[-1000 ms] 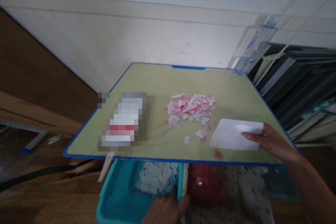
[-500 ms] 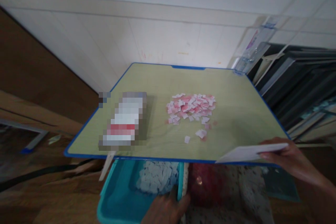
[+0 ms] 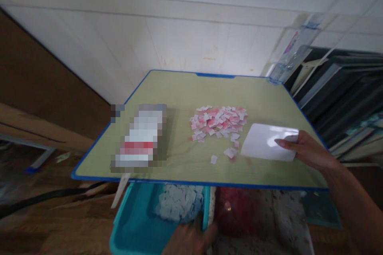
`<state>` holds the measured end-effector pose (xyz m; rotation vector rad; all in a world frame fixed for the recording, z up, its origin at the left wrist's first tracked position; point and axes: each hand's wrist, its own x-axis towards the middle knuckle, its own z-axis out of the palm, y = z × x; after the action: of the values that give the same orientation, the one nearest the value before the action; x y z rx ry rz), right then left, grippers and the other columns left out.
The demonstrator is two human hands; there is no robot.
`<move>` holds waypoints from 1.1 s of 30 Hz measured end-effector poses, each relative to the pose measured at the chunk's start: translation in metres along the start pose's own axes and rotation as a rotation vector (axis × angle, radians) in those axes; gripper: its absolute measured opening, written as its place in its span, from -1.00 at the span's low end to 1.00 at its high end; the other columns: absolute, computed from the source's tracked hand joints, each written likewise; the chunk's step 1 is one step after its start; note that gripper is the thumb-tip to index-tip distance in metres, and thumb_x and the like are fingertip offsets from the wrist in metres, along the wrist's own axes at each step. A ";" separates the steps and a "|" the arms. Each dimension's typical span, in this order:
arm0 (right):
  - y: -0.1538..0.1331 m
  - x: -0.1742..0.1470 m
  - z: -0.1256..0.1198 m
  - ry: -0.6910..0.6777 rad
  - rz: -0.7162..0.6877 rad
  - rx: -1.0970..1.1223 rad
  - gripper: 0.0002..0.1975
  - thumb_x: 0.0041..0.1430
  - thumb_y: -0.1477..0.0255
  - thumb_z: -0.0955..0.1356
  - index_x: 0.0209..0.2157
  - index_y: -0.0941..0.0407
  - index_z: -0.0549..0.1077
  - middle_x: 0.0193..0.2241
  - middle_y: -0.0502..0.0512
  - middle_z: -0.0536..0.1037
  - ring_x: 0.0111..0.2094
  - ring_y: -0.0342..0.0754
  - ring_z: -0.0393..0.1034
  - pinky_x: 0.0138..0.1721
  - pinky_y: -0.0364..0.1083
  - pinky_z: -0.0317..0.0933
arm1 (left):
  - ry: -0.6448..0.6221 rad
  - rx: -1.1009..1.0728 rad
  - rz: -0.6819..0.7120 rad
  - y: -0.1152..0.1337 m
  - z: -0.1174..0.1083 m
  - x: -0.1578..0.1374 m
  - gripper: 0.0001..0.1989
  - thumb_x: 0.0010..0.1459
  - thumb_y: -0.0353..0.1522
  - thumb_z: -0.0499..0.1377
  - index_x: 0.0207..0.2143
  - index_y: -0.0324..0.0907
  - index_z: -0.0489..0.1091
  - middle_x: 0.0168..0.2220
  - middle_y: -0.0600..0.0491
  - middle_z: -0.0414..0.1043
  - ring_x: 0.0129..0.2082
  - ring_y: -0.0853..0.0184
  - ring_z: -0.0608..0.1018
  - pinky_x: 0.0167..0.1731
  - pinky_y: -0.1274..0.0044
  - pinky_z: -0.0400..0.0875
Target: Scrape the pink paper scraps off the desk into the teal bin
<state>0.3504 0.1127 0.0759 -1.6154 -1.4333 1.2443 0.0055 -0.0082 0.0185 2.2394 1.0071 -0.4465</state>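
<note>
My right hand (image 3: 311, 149) pinches a glossy white flat card (image 3: 266, 143) by its right end, thumb on top. The card is tilted over the right side of the small table (image 3: 185, 91), near its front edge. Just left of it lies a heap of small pink-and-white paper pieces (image 3: 220, 121), with a few strays in front. Down at the bottom, my left hand (image 3: 188, 237) is closed on the right rim of a teal plastic bin (image 3: 140, 223) below the table edge. White paper scraps (image 3: 179, 201) lie inside the bin.
A pixelated object (image 3: 143, 135) stands on the table's left, with a pale strip sticking out below. At the back right corner is a clear plastic bottle (image 3: 287, 59). Dark flat panels (image 3: 344, 75) lean at right. A dark red surface (image 3: 236, 211) shows beside the bin.
My right hand has moved up and slightly left with the white card, turning its broad face into view. My left hand stays on the bin rim. The paper heap looks unchanged.
</note>
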 end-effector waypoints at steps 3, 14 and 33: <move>0.004 -0.019 0.006 -0.074 0.033 -0.037 -0.73 -0.14 0.22 0.45 -0.43 0.12 0.59 -0.51 0.06 0.62 -0.52 0.05 0.49 -0.47 -0.02 0.38 | 0.007 0.029 -0.001 -0.001 0.003 0.000 -0.60 0.09 -0.50 0.10 0.00 -0.11 0.25 -0.10 -0.18 0.40 -0.21 0.04 0.51 -0.29 0.30 0.42; 0.016 -0.078 0.018 0.051 -0.050 -0.242 -0.74 -0.10 0.22 0.42 -0.58 0.13 0.58 -0.68 0.05 0.55 -0.63 -0.01 0.41 -0.64 -0.13 0.27 | 0.037 0.028 -0.004 -0.002 0.004 -0.001 -0.37 -0.15 -0.62 0.02 0.04 -0.10 0.22 -0.09 -0.13 0.38 -0.21 0.08 0.50 -0.28 0.34 0.40; 0.019 -0.129 0.004 0.444 -0.287 -0.345 -0.85 -0.07 0.22 0.41 -0.46 -0.06 0.60 -0.49 -0.04 0.64 -0.49 0.07 0.54 -0.49 -0.06 0.45 | 0.073 0.026 -0.023 -0.001 0.003 -0.001 -0.46 -0.07 -0.44 0.21 0.02 -0.10 0.22 -0.05 -0.19 0.33 -0.19 -0.01 0.47 -0.30 0.26 0.41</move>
<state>0.3591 -0.0167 0.0874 -1.6933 -1.5677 0.4537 0.0040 -0.0108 0.0167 2.2842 1.0713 -0.3928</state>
